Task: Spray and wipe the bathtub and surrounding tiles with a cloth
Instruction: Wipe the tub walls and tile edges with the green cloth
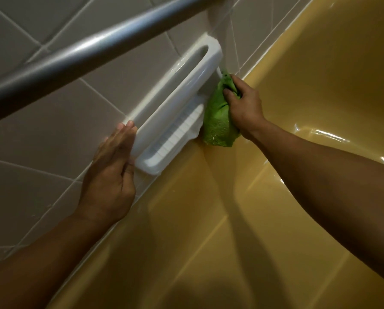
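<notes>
View: head camera, looking down at the wall and tub.
Cloth position: the green cloth is bunched in your right hand and pressed to the right side of the white soap dish, where the dish meets the wall just above the rim of the yellow bathtub.
Right fingers: curled round the cloth, pinching it into a wad.
Left fingers: straight and pressed together. Your left hand lies flat on the tiles, touching the near left end of the soap dish.
Spray bottle: not in view.
Risk 1, poor coverage: a wadded cloth meets the surface with a small patch only. Judged likely to skip the ribbed tray and the seam round the dish. Cause: the bunched grip.
Risk 2, brace slipping: droplets show on the near left tiles and the glaze looks slick. If you lean on the flat left palm it may slide toward the tub. Cause: wet tile under load.
Risk 3, drips: grime pushed off the dish would run onto the tub rim below, so that strip may need a second pass.
Risk 4, rail: the grey grab rail crosses close overhead at far left. Rising carelessly could knock it.
</notes>
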`<state>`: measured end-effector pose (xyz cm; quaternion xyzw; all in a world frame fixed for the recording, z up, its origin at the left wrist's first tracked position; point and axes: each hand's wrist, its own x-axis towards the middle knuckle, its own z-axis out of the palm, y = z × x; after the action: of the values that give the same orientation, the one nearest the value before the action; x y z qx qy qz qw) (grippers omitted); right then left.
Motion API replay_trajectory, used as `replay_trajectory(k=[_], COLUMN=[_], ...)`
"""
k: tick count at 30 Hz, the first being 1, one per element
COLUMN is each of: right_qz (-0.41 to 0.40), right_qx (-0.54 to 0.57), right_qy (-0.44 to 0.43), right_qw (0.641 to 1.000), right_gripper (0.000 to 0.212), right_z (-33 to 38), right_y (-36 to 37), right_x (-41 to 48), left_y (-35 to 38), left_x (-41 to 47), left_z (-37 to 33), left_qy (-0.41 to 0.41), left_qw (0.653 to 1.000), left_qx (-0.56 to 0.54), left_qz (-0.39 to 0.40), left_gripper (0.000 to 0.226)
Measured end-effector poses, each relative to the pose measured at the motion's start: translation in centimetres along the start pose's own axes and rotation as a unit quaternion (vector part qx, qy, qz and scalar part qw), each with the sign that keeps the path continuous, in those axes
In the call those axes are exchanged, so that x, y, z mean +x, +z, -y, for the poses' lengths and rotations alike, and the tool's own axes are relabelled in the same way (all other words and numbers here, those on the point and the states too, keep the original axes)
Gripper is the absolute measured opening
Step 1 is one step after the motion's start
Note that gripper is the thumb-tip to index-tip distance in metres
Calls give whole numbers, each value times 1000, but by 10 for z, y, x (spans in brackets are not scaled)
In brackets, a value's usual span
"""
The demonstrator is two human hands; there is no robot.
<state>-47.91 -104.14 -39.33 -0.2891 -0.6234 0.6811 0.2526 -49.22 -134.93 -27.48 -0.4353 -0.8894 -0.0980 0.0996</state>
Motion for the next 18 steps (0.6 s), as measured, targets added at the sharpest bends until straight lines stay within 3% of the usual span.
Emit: replay_trajectory(k=[4,9,18], right_qz=[-21,0,68], right_qx=[82,240,292], right_qy=[71,190,240], right_qw=[994,952,923], right_gripper=[37,32,33], right_z=[3,0,-21], right_y=[6,28,73], right_x=[-12,-47,-120], left_y=[2,5,9], left_x=[-1,0,0], left_z=[0,-4,-6], left_qy=[-1,-12,-21], left_qw=[1000,1000,998], left_qx=[0,-1,-21], left_qz=[-11,-23,-51], left_gripper=[57,54,54])
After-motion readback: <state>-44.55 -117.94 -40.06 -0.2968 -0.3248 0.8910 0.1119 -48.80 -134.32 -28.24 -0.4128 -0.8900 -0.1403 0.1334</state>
